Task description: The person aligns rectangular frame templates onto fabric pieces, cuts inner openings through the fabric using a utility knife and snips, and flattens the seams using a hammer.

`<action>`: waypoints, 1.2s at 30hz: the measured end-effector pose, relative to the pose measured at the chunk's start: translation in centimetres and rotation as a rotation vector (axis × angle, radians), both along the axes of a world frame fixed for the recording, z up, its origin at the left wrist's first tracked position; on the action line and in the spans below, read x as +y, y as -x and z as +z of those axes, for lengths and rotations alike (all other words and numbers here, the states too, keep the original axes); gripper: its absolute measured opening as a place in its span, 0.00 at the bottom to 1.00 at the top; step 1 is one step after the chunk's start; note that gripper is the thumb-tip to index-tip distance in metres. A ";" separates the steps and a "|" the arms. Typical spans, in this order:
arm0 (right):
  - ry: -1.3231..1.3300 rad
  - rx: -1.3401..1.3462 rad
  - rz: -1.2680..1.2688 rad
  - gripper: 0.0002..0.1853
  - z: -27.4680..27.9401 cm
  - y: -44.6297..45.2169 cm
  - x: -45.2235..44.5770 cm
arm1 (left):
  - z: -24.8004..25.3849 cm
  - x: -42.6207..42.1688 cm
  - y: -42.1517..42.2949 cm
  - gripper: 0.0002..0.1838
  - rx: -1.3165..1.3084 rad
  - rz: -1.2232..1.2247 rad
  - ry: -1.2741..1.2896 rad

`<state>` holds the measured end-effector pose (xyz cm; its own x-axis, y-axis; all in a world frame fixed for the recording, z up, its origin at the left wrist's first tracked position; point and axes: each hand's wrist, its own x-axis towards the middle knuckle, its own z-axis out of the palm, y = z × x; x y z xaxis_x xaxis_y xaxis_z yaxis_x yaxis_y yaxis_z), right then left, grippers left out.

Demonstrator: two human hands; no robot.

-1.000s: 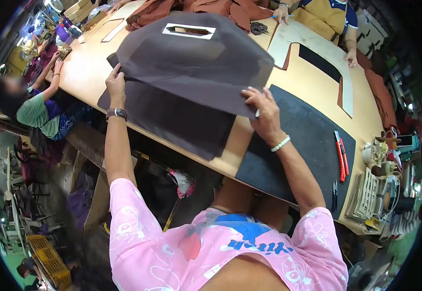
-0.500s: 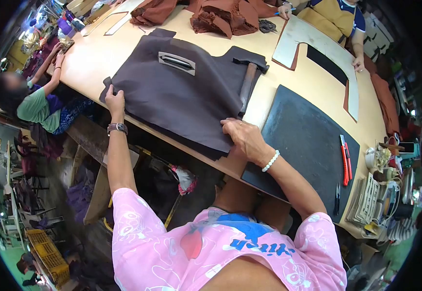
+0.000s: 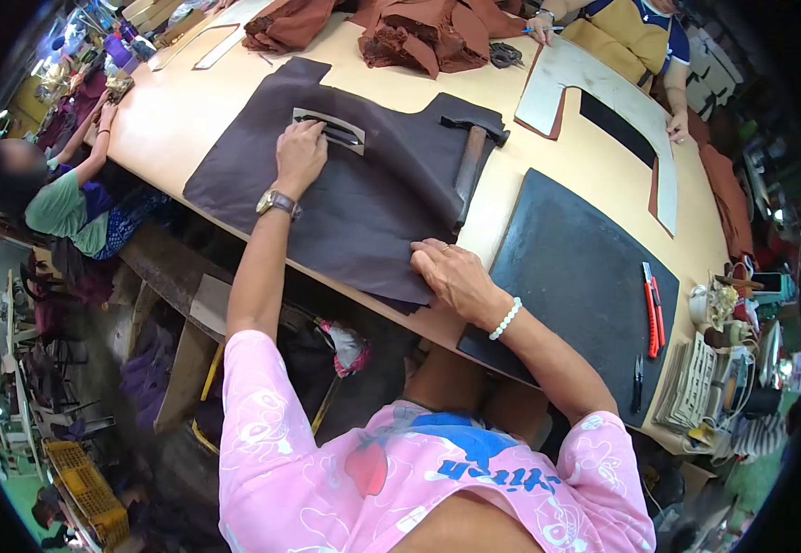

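A large dark brown leather sheet lies on the table, with a raised fold near its middle. On it sits a small grey frame with a long slot, and my left hand has its fingers closed on the left end. My right hand pinches the sheet's near right corner, thumb hidden. A hammer with a black head and worn handle rests along the sheet's right side. Part of the frame is hidden by my left fingers.
To the right lies a black mat with red cutters and a small dark tool. Reddish-brown leather pieces are heaped at the back. A co-worker's hands hold a white pattern; another person sits left.
My left hand has let go of the sheet's left edge and moved up and right onto the slotted frame. The sheet's left part now lies flatter. My right hand stays at the near corner.
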<state>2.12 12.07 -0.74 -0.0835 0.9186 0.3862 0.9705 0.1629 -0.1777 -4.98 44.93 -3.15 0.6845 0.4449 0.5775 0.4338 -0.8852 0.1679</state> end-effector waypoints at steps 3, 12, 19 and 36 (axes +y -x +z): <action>0.125 0.131 0.002 0.21 1.0 0.3 -0.3 | -0.8 -0.4 -1.8 0.15 -0.016 0.057 0.092; 0.060 0.856 -0.747 0.35 5.9 -4.6 1.5 | -3.0 -1.2 -2.3 0.18 -0.124 0.093 0.075; -0.241 0.798 -0.505 0.33 2.7 -7.1 10.3 | -3.0 -1.5 -2.6 0.29 -0.017 0.097 0.057; 0.083 0.508 -0.724 0.39 1.1 -10.3 7.4 | 0.0 -7.2 -4.7 0.27 0.111 -0.049 -0.178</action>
<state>12.46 19.49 0.41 0.6922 0.7063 0.1483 0.6314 -0.4930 -0.5986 -0.26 37.72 -3.15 0.7664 0.3074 0.5641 0.3968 -0.9170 -0.0394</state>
